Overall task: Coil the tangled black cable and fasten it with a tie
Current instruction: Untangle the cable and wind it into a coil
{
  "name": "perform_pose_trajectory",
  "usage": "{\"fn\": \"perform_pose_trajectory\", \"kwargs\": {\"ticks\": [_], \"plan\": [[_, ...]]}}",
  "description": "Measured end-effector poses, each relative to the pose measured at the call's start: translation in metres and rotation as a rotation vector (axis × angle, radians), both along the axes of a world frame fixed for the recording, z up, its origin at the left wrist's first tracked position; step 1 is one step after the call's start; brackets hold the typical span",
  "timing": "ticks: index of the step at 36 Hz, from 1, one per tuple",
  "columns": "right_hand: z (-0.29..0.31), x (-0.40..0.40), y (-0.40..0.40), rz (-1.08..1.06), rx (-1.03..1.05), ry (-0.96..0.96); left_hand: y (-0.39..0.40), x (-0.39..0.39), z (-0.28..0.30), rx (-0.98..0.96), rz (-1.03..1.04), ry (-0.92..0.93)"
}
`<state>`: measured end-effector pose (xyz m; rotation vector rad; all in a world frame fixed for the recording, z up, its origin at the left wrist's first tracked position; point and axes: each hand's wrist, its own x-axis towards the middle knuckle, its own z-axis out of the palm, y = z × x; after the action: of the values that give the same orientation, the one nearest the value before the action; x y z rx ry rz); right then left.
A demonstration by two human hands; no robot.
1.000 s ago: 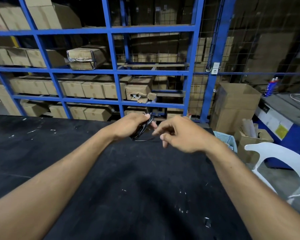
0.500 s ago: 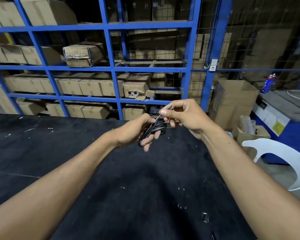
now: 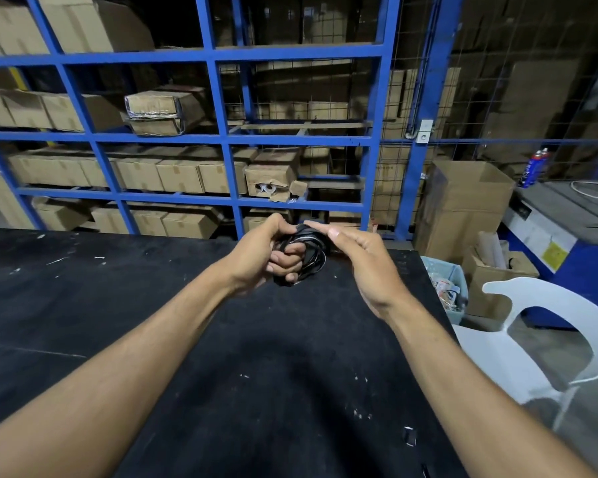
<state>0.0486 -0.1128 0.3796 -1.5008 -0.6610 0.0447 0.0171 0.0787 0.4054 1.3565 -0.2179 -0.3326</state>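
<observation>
The black cable (image 3: 311, 251) is bunched into a small coil above the far part of the black table (image 3: 118, 305). My left hand (image 3: 266, 253) grips the coil, its fingers curled through and around the loops. My right hand (image 3: 356, 257) is just right of the coil with its fingers stretched out, the fingertips touching the coil's top. I cannot make out a tie; a thin pale strip shows among the loops.
A blue metal rack (image 3: 221, 139) full of cardboard boxes stands behind the table. To the right are a white plastic chair (image 3: 532, 339), a light blue bin (image 3: 446, 288), open cartons (image 3: 463, 201) and a blue-and-grey machine (image 3: 560, 229).
My right hand has come down from pinching a thin strand above the coil; its fingers now lie straight on the coil's top. My left hand keeps its grip on the coil.
</observation>
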Motion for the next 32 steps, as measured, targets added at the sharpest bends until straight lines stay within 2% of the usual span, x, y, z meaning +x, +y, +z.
{"fn": "perform_pose_trajectory", "kwargs": {"ticks": [4, 11, 20, 25, 29, 32], "plan": [[-0.003, -0.009, 0.001, -0.042, -0.098, -0.172, 0.001, 0.001, -0.006, -0.175, -0.005, -0.006], [0.002, -0.012, 0.003, -0.018, -0.131, -0.215, 0.001, 0.001, -0.01, -0.279, -0.015, -0.021], [0.01, 0.001, -0.003, -0.162, -0.024, -0.296, 0.007, 0.0, 0.0, -0.149, -0.123, -0.024], [0.013, 0.007, -0.007, -0.129, -0.044, -0.243, 0.015, -0.001, 0.005, -0.076, -0.066, -0.012], [0.012, 0.009, -0.008, -0.119, -0.15, -0.286, 0.014, 0.0, 0.007, 0.127, -0.017, -0.038], [0.01, 0.012, -0.011, -0.097, -0.158, -0.273, 0.005, -0.001, 0.004, 0.158, 0.041, -0.033]]}}
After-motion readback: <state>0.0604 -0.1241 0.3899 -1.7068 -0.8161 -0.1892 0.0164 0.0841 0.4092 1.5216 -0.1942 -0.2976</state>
